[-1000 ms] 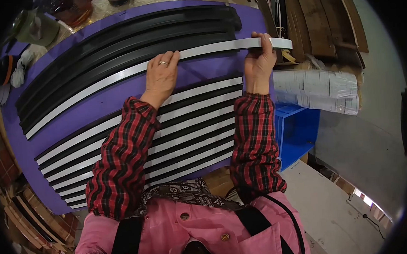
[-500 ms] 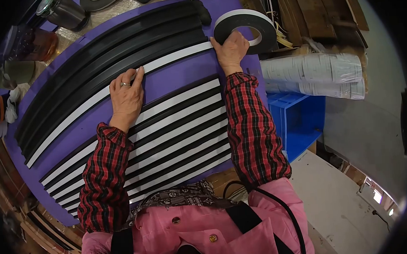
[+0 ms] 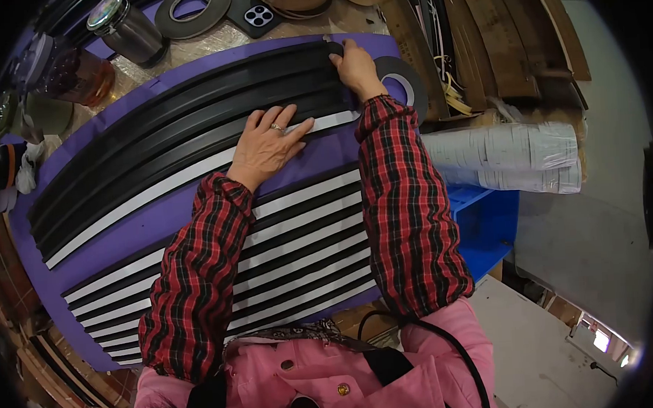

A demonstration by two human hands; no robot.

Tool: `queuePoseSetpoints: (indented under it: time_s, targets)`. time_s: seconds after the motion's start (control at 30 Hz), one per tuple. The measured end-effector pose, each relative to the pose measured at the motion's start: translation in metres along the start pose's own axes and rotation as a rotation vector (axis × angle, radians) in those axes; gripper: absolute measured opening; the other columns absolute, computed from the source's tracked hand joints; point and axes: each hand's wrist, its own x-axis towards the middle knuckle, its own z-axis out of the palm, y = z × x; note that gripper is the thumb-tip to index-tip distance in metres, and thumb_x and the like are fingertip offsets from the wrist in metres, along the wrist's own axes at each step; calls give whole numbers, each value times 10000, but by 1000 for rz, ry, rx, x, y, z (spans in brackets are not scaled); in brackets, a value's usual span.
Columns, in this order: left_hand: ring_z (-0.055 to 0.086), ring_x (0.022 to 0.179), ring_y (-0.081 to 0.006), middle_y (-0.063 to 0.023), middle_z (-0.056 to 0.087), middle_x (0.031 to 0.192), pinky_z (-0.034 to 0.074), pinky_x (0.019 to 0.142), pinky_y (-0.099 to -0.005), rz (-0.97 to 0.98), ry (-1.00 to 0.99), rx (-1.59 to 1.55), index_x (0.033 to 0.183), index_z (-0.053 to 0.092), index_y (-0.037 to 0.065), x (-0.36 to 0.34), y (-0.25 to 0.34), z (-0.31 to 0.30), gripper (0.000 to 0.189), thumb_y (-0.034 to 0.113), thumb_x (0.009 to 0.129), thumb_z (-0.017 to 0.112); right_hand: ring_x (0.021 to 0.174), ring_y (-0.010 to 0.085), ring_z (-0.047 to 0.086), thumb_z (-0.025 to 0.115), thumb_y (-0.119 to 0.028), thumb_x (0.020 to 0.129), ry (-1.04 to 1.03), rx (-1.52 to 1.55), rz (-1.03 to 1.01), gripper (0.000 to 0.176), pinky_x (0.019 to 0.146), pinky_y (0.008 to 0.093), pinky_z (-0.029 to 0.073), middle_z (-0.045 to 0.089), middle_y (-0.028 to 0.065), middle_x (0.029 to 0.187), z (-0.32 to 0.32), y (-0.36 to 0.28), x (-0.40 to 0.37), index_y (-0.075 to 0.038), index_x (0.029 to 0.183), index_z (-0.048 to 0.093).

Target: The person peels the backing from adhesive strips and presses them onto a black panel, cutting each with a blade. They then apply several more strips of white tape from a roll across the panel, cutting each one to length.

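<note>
My left hand (image 3: 272, 145) lies with fingers spread on a long black strip faced with white tape (image 3: 156, 187). Beside that strip, several bare black strips (image 3: 188, 100) lie on the purple mat (image 3: 143, 222). At their right end, my right hand (image 3: 359, 71) has its thumb and fingers around a small dark object, mostly hidden. A roll of tape (image 3: 414, 81) rests close to the right wrist, partly covered by the sleeve. Nearer my body, several more black strips with white tape (image 3: 305, 223) lie side by side.
Along the back stand a metal tumbler (image 3: 137, 44), a jar of reddish liquid (image 3: 80, 76), another tape roll (image 3: 192, 11) and a phone (image 3: 257, 15). On the right are plastic-wrapped white rolls (image 3: 508, 150), a blue crate (image 3: 486, 225) and cardboard strips (image 3: 495, 40).
My right hand has left the tape roll and moved to the dark object at the strips' far right end. The roll now lies flatter. My left hand has slid right along the white-taped strip, fingers spreading.
</note>
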Motion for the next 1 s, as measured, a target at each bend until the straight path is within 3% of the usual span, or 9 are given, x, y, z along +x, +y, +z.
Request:
queuePoseSetpoints:
  time_s: [0.13,0.2,0.23,0.3,0.37,0.43,0.53,0.77,1.0]
  targets:
    - [401,1053,-208,-63,436,1165,287,876,-336,-9,-94,36,1129,468,251,-2,0,5,309,277,821,450,856,403,502,580,-236,719,-18,91,-27,394,761,444,399,523,240,910,-4,6,-2,17,993,454]
    - [399,1055,-206,-62,433,1169,285,876,-335,-10,-97,38,1129,469,249,-2,0,7,308,277,824,445,790,402,507,564,-192,719,505,199,-25,410,725,448,406,514,239,893,-7,2,-13,35,1028,420]
    - [398,1058,-204,-61,431,1173,284,875,-335,-10,-99,46,1129,471,247,-3,-1,7,306,277,826,440,725,307,521,558,-165,722,557,300,-9,443,681,382,422,512,177,892,-5,13,-14,36,1074,379]
    - [400,1050,-200,-58,432,1166,284,871,-331,-12,-99,60,1131,470,247,-5,-2,7,308,278,827,438,715,186,498,568,-170,725,303,1170,338,459,658,302,415,505,107,883,-38,0,-58,25,1094,377]
    - [403,1041,-196,-55,434,1160,285,867,-327,-19,-85,68,1133,468,246,-4,-2,8,309,280,828,435,712,111,458,550,-153,749,122,946,394,374,630,245,400,488,47,835,-36,6,-103,8,1062,425]
    - [407,1020,-191,-50,438,1145,285,858,-319,-20,-87,56,1139,465,247,-5,-2,9,313,284,830,430,712,180,523,544,-183,764,135,642,35,324,623,304,423,525,88,834,-17,23,-141,3,1020,471]
    - [405,1010,-191,-50,443,1129,284,852,-315,-21,-111,74,1147,461,250,-5,-1,7,317,286,835,420,768,282,548,543,-228,766,70,94,-27,335,651,365,431,535,148,878,-29,16,-158,1,1005,491]
    - [400,1011,-211,-45,420,1116,285,870,-336,-33,-153,53,1156,440,285,-4,-2,9,339,276,818,463,738,373,558,501,-272,766,-181,-178,154,276,651,446,437,578,204,770,-33,-11,-136,3,776,525]
    - [411,955,-183,-35,443,1071,299,810,-312,-19,-54,28,1104,492,238,-4,-3,9,302,259,803,477,777,377,548,495,-306,771,-207,-75,82,295,682,444,434,574,220,788,-60,-2,-129,-32,867,547]
